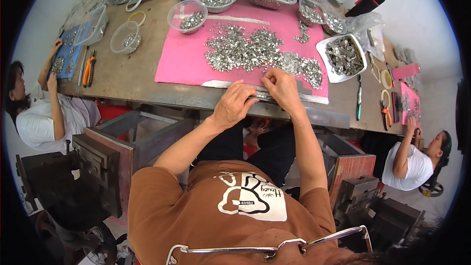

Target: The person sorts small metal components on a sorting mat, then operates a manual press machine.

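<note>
Slim metal strip [263,95] sits at the near edge of the tabletop [127,76] btwn the two hands — long axis approx. left to right along that edge, right end a touch nearer, can't tell which end is its front. Left hand [233,102] has its fingers pinched on the strip's left end; right hand [281,88] has fingers bent together by the pink mat's [181,59] near edge — can't tell if they grip a pc. Silvery bits [240,49] lie on the mat, far of both hands, w/ a white tray [337,75] to the right.
</note>
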`<move>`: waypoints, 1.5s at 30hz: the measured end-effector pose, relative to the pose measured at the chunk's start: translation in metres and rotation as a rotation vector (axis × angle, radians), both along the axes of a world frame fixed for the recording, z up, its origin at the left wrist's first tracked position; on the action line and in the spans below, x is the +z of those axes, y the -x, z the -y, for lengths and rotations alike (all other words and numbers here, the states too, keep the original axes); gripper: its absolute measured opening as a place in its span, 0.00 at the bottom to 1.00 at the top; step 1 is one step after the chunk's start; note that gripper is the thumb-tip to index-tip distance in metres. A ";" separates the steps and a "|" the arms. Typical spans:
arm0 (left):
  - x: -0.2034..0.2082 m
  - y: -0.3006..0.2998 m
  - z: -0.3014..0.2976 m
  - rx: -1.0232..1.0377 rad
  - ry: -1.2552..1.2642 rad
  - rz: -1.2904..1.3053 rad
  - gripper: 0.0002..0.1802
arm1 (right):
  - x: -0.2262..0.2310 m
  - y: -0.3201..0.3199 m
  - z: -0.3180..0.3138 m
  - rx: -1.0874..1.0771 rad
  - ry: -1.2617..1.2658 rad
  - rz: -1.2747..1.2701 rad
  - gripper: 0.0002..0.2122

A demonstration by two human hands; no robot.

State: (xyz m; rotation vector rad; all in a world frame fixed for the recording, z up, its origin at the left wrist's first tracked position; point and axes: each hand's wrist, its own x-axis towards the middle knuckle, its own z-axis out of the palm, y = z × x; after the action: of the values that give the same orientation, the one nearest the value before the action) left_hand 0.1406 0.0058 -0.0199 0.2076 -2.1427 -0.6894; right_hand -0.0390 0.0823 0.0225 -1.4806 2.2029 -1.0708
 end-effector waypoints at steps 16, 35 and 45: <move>-0.004 0.001 0.000 -0.003 -0.009 -0.007 0.14 | 0.015 -0.005 -0.037 0.018 0.079 0.116 0.04; -0.004 0.003 -0.001 -0.001 -0.007 -0.036 0.15 | -0.004 -0.025 -0.057 0.075 0.331 -0.449 0.07; -0.007 0.000 -0.001 0.001 -0.009 -0.047 0.13 | -0.014 -0.029 -0.066 0.126 0.301 -0.521 0.14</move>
State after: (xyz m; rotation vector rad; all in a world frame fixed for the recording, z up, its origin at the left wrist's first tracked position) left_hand 0.1403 0.0064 -0.0274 0.1952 -2.0952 -0.6974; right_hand -0.0098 0.1485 0.0082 -2.2114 2.2937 -1.1077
